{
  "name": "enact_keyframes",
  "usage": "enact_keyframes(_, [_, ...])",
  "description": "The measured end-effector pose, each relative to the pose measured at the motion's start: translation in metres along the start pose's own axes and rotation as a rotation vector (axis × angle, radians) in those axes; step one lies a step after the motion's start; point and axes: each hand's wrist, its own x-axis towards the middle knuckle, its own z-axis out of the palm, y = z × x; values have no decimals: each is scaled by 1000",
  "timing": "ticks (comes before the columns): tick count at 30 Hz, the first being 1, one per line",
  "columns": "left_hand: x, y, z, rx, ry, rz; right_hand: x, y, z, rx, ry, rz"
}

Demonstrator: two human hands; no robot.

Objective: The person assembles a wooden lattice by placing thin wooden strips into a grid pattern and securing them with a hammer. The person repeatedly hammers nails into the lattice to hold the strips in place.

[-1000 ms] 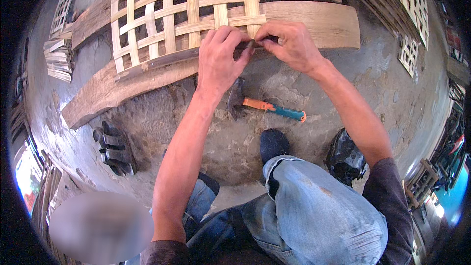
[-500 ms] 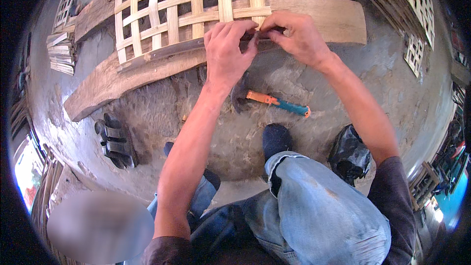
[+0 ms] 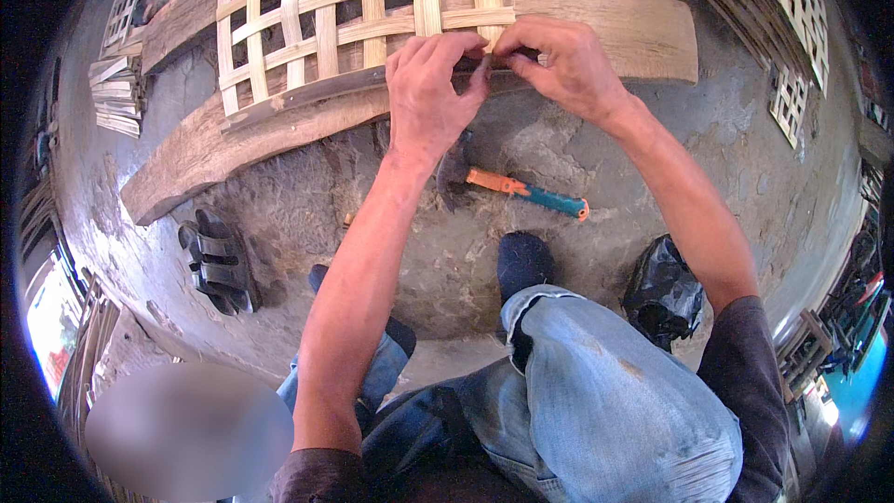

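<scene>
A woven bamboo lattice panel (image 3: 325,23) rests on thick wooden planks (image 3: 619,33). A dark, narrow strip (image 3: 321,89) runs along its near edge. At the panel's near right corner, my left hand (image 3: 430,88) pinches the edge between thumb and fingers. My right hand (image 3: 565,65) closes its thumb and forefinger on the same corner, close beside the left fingertips. The fingers cover the corner itself, so any small piece between them is hidden. On the floor below my hands lies a hammer (image 3: 526,193) with an orange and teal handle, its dark head partly behind my left wrist.
A pair of black sandals (image 3: 219,263) sits on the floor at left, and a black plastic bag (image 3: 664,291) by my right knee. Bundled bamboo slats (image 3: 116,98) lie at far left. More lattice panels (image 3: 792,0) are stacked at far right.
Both hands keep their pinch at the panel's corner, with only a slight shift of the fingers. The rest stays in place.
</scene>
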Motion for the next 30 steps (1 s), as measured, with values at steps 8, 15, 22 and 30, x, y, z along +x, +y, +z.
enact_keyframes(8, [0, 8, 5, -18, 59, -34, 1, 0, 2, -89, 34, -116])
enact_keyframes(15, [-2, 9, 9, -33, 88, -50, -1, 1, 0, -53, 18, -112])
enact_keyframes(22, [-1, 8, 14, -11, 119, -90, 1, -1, -2, -21, -9, -86])
enact_keyframes(30, [-1, 11, 16, -26, 146, -108, -3, 0, -3, 6, 1, -63])
